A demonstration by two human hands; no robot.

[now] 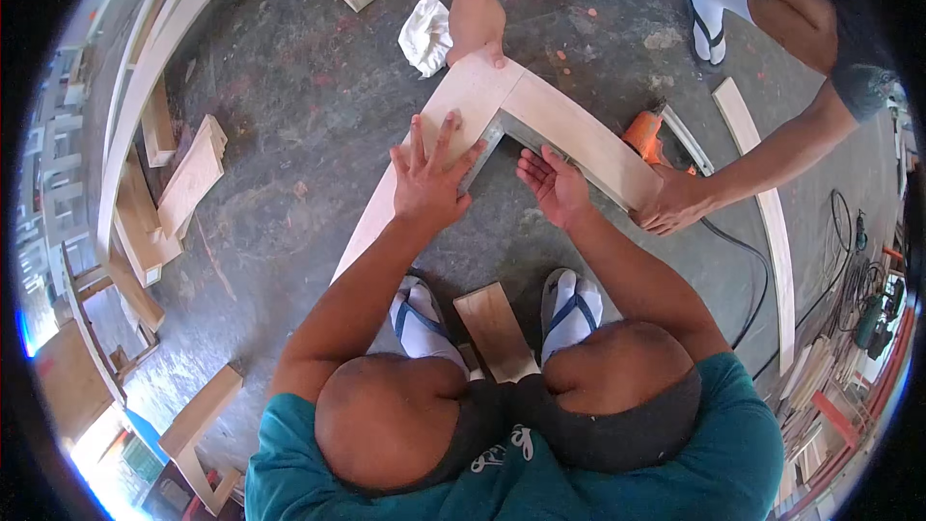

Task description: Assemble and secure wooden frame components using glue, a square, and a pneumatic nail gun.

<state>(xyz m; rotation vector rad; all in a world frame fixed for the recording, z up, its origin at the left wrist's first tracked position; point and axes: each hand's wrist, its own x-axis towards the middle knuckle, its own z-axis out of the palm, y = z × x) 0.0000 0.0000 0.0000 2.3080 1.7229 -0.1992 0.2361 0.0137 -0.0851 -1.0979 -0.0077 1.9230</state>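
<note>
Two pale wooden boards meet in a mitred corner [502, 87] on the concrete floor, forming an angled frame. My left hand [429, 174] lies flat, fingers spread, on the left board [405, 183]. A metal square [482, 156] sits inside the corner, just right of that hand. My right hand [552, 183] is palm up, fingers apart, under the inner edge of the right board [588, 140]. Another person's hand [476, 29] presses the tip of the corner, and their other hand [670, 205] holds the right board's lower end.
A white rag [424, 34] lies beside the corner. An orange power tool [644, 133] with a black cable sits behind the right board. A short wood block [497, 328] rests between my feet. Curved wooden rails [145, 68] and offcuts lie at left, a long strip [772, 222] at right.
</note>
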